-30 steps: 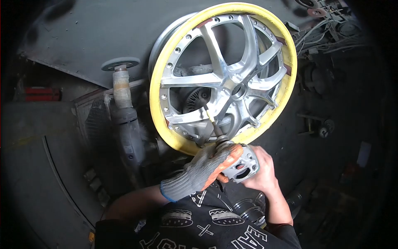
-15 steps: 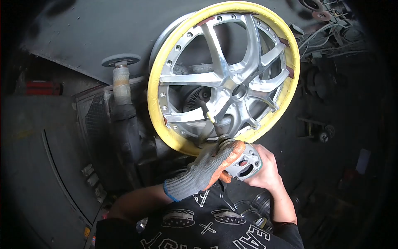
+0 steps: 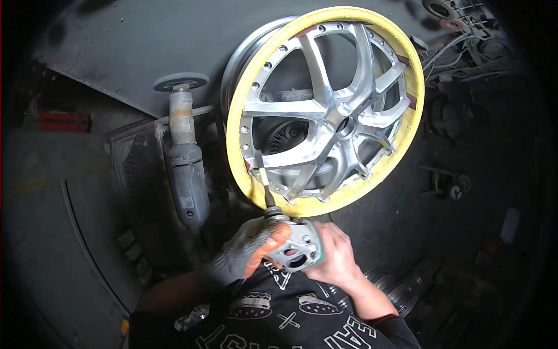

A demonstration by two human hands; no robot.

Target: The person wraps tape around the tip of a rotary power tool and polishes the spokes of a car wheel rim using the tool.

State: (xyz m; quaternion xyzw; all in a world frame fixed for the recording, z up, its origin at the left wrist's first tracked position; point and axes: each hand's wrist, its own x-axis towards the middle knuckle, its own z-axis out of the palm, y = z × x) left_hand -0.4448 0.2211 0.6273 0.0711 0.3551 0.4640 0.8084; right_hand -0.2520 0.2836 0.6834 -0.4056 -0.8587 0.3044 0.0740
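As left hand (image 3: 254, 244) curls round power tool (image 3: 299, 247) | right hand (image 3: 336, 253) clasps it

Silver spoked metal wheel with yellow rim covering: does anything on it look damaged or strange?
Nothing looks plainly broken on the wheel. One oddity: dark red patches interrupt the yellow covering along its right inner edge; whether tape or wear, I cannot tell.

A large silver wheel (image 3: 293, 109) with branching, polished spokes stood tilted, its face turned outward and its rim edge wrapped in yellow. Below the wheel's lower left edge was a grey power tool (image 3: 296, 249), held slanted, its slim shaft (image 3: 268, 196) pointing up across the yellow wrap, the pale tip near a spoke's outer end.
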